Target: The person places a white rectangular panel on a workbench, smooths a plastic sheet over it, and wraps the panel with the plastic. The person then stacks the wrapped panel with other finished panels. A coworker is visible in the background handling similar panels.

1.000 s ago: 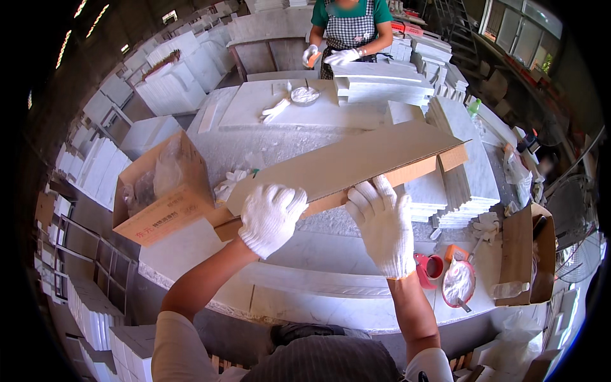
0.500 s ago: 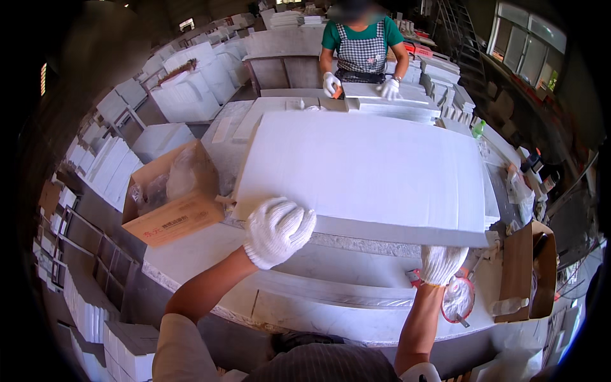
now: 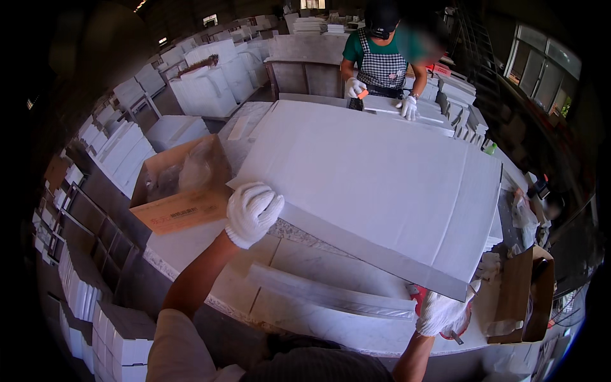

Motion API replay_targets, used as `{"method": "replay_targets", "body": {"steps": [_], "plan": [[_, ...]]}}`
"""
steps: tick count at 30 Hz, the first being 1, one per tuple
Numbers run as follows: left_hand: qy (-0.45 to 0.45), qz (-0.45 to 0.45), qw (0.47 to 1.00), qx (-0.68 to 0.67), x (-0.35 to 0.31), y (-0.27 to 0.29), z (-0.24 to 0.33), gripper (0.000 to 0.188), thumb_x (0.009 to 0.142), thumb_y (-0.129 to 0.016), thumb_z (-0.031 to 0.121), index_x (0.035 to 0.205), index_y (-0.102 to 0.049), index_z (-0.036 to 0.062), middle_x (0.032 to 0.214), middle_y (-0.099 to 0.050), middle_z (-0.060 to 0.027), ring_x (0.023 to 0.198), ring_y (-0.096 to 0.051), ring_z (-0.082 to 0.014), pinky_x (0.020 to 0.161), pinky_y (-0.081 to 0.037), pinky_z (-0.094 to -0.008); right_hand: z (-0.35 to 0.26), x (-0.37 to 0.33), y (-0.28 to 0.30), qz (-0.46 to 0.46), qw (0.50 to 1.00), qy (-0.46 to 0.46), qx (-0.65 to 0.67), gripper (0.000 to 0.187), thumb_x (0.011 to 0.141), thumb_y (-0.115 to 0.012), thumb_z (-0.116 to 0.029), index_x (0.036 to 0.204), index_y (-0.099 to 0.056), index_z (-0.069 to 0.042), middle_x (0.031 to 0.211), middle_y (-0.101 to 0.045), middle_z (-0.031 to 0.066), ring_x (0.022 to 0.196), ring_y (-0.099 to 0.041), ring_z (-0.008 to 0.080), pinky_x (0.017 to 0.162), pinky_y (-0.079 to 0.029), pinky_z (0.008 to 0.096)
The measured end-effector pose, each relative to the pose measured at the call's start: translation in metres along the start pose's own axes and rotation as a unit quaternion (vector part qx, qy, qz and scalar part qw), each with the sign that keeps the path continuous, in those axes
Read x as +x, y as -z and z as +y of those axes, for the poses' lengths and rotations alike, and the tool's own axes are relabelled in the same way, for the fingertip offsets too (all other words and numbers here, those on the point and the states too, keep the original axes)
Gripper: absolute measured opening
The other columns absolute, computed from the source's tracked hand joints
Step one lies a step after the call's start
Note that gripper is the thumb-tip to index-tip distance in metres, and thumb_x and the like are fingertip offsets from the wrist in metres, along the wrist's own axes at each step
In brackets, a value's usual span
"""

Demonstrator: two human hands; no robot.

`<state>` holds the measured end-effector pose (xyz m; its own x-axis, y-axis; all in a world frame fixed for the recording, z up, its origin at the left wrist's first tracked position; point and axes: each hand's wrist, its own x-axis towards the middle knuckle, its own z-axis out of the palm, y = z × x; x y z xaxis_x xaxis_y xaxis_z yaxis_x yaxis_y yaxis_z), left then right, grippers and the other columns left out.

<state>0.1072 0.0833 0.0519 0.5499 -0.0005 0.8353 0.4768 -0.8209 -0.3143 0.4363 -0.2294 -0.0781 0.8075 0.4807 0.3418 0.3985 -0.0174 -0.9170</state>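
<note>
White stone slab (image 3: 375, 178) gripped at both near corners.
Left hand (image 3: 252, 211) and right hand (image 3: 442, 312) are curled around its edges; a brown cardboard box (image 3: 181, 184) with a pale label sits left.

Marble-topped desk (image 3: 305, 261) carries long stone strips (image 3: 331, 296), an open cardboard box (image 3: 181, 191) at left, and a big white slab (image 3: 382, 172).

Cardboard box (image 3: 181, 191) crowds the left; red container (image 3: 445, 312) blocks the right.

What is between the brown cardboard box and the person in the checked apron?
In the head view, the big white slab held by both gloved hands spans most of that stretch, from the cardboard box toward the co-worker.
</note>
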Motion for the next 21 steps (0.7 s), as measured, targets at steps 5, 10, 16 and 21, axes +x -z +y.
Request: {"method": "replay_targets", "body": {"steps": [5, 10, 16, 21], "plan": [[-0.042, -0.027, 0.999, 0.016, -0.013, 0.021, -0.007, 0.026, 0.070, -0.076, 0.005, 0.093, -0.067, 0.0130, 0.094, -0.060, -0.0028, 0.095, -0.060, -0.0226, 0.080, -0.054, -0.0394, -0.058, -0.013, 0.011, -0.184, 0.951, 0.203, -0.143, 0.047, 0.087, -0.062, -0.039, 0.118, -0.057, -0.004, 0.117, -0.061, 0.0148, 0.105, -0.059, 0.0322, 0.090, -0.046, 0.0455], [-0.058, -0.065, 0.996, 0.032, -0.028, 0.032, -0.014, 0.023, 0.070, -0.076, 0.005, 0.089, -0.065, 0.0120, 0.092, -0.060, -0.0014, 0.094, -0.060, -0.0204, 0.081, -0.054, -0.0388, 0.026, -0.045, -0.013, -0.217, 0.931, 0.127, -0.263, 0.051, 0.095, -0.049, -0.042, 0.129, -0.051, -0.004, 0.126, -0.058, 0.0150, 0.116, -0.054, 0.0322, 0.100, -0.041, 0.0457], [-0.030, -0.065, 0.995, 0.064, -0.051, 0.044, -0.016, 0.018, 0.073, -0.075, 0.007, 0.089, -0.068, 0.0133, 0.096, -0.062, -0.0026, 0.094, -0.061, -0.0222, 0.086, -0.052, -0.0401, 0.003, -0.035, -0.024, -0.305, 0.946, -0.108, 0.010, 0.048, 0.099, -0.042, -0.041, 0.131, -0.049, -0.005, 0.129, -0.056, 0.0125, 0.117, -0.053, 0.0278, 0.100, -0.041, 0.0395], [-0.015, -0.103, 0.993, 0.052, -0.055, 0.056, -0.010, 0.025, 0.071, -0.076, 0.008, 0.093, -0.065, 0.0126, 0.096, -0.060, -0.0020, 0.097, -0.060, -0.0206, 0.089, -0.051, -0.0391, 0.000, -0.041, -0.021, -0.294, 0.941, -0.013, -0.169, 0.048, 0.099, -0.041, -0.041, 0.129, -0.051, -0.005, 0.128, -0.057, 0.0120, 0.116, -0.054, 0.0272, 0.099, -0.042, 0.0386]]}}
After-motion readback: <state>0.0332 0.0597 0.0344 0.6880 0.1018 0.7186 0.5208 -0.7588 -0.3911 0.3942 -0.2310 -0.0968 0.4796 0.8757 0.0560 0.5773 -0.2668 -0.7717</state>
